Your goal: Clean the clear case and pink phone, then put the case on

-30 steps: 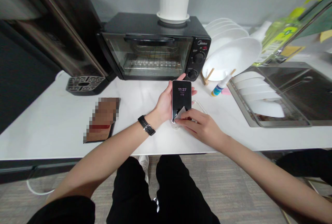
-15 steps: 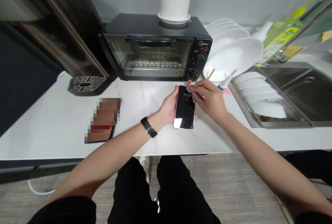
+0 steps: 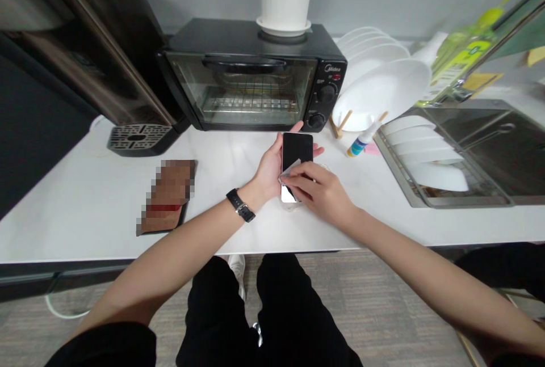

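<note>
Head view: the left hand (image 3: 270, 169) cradles a dark phone (image 3: 297, 153) by its long edges, above the white bench (image 3: 85, 208) at about 12 o'clock from the body. The right hand (image 3: 317, 192) pinches a small pale wipe (image 3: 288, 172) flat on the lower screen. The phone looks stiff, smooth, slippery and breakable; its edges seem the safest hold. At 12 o'clock, the toaster oven (image 3: 251, 80) reads "Midea".

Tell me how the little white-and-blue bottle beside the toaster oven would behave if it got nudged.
The small bottle lies tilted on the white counter, so it probably can't topple further. Its body looks round, so a sideways nudge would likely roll it, perhaps toward the dish rack. Slim and plastic-looking, it is probably light and would slide easily on that smooth surface.
</note>
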Demonstrator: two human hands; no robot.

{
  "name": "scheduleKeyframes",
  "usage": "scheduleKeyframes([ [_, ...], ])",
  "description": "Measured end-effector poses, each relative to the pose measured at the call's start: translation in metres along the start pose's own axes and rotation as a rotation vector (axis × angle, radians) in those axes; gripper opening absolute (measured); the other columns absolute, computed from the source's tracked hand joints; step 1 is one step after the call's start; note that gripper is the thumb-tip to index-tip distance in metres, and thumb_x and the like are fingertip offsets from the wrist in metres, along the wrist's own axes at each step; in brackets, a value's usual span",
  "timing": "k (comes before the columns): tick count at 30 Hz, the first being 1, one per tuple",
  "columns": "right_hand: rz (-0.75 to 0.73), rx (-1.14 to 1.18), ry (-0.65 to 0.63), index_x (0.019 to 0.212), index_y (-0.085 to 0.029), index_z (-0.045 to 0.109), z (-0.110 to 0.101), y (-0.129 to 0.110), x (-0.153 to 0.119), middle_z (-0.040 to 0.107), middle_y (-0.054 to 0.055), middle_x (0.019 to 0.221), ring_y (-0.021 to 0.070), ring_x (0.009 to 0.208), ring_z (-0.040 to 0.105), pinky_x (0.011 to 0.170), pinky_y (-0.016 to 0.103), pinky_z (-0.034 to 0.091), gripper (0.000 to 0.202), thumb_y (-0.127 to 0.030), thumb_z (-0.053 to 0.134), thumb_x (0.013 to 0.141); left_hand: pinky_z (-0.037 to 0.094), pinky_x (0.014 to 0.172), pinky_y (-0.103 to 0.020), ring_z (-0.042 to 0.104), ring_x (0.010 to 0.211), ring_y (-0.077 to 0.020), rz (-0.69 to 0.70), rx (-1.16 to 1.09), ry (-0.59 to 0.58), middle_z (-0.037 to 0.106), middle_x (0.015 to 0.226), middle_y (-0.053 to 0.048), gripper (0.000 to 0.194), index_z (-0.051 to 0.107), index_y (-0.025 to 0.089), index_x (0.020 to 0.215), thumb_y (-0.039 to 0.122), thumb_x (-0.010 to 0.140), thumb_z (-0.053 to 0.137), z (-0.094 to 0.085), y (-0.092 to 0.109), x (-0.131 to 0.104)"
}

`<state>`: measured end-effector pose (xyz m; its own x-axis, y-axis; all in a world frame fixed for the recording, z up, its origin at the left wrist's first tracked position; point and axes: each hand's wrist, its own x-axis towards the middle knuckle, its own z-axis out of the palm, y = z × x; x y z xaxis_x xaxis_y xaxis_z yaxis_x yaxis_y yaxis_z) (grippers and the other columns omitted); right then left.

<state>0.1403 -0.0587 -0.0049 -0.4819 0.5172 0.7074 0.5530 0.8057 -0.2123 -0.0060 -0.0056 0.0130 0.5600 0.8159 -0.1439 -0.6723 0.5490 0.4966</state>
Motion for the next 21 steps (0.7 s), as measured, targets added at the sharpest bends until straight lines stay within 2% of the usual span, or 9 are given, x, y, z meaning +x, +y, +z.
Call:
scheduleKeyframes([
  [6, -0.049, -0.032, -0.073, 0.114, -0.018, 0.076, -0.015, -0.015, -0.024, 0.075, 0.008, 0.098, 0.0184, 0.089, 0.072, 0.075, 0.031, 0.063, 0.018, -0.016, 0.062, 0.103, 0.062, 0.095, -0.044, 0.072, 0.125, -0.0309, 0.032, 0.042, 0.001, 0.077, 0.12, -0.009, 0.056, 0.042, 0.037, 0.165, 0.054, 0.112, 0.033, 0.002, 0.001, -0.002],
  [11, 0.018, -0.045, -0.103, 0.122, -0.022, 0.074, -0.029, -0.01, -0.036, 0.074, 0.008, 0.102, 0.0186, 0.092, 0.072, 0.077, 0.032, 0.064, 0.024, -0.015, 0.06, 0.103, 0.061, 0.097, -0.044, 0.073, 0.124, -0.0302, 0.025, 0.062, -0.021, 0.078, 0.119, -0.01, 0.058, 0.041, 0.036, 0.166, 0.054, 0.112, 0.03, 0.001, 0.0, -0.001],
  [14, 0.048, -0.104, -0.056, 0.123, -0.022, 0.074, -0.032, 0.0, -0.035, 0.074, 0.009, 0.102, 0.0192, 0.091, 0.072, 0.075, 0.032, 0.063, 0.026, -0.014, 0.059, 0.103, 0.058, 0.102, -0.043, 0.073, 0.123, -0.0293, -0.006, 0.047, -0.041, 0.079, 0.119, -0.009, 0.058, 0.042, 0.035, 0.165, 0.055, 0.111, 0.034, -0.002, -0.001, 0.0],
  [16, 0.06, -0.158, -0.001, 0.12, -0.022, 0.075, -0.033, 0.01, -0.031, 0.074, 0.009, 0.101, 0.0196, 0.089, 0.071, 0.074, 0.033, 0.062, 0.025, -0.014, 0.06, 0.103, 0.058, 0.099, -0.042, 0.076, 0.117, -0.0278, -0.023, 0.045, -0.055, 0.08, 0.114, -0.01, 0.058, 0.042, 0.034, 0.165, 0.055, 0.111, 0.033, -0.002, -0.002, 0.0],
  [21, 0.125, -0.241, 0.078, 0.11, -0.023, 0.079, -0.03, 0.041, -0.009, 0.074, 0.009, 0.102, 0.0219, 0.091, 0.069, 0.078, 0.038, 0.06, 0.021, -0.023, 0.058, 0.105, 0.062, 0.089, -0.041, 0.077, 0.08, -0.0201, -0.06, 0.042, -0.008, 0.08, 0.1, -0.005, 0.056, 0.046, 0.032, 0.163, 0.049, 0.113, 0.029, 0.0, -0.003, -0.001],
])
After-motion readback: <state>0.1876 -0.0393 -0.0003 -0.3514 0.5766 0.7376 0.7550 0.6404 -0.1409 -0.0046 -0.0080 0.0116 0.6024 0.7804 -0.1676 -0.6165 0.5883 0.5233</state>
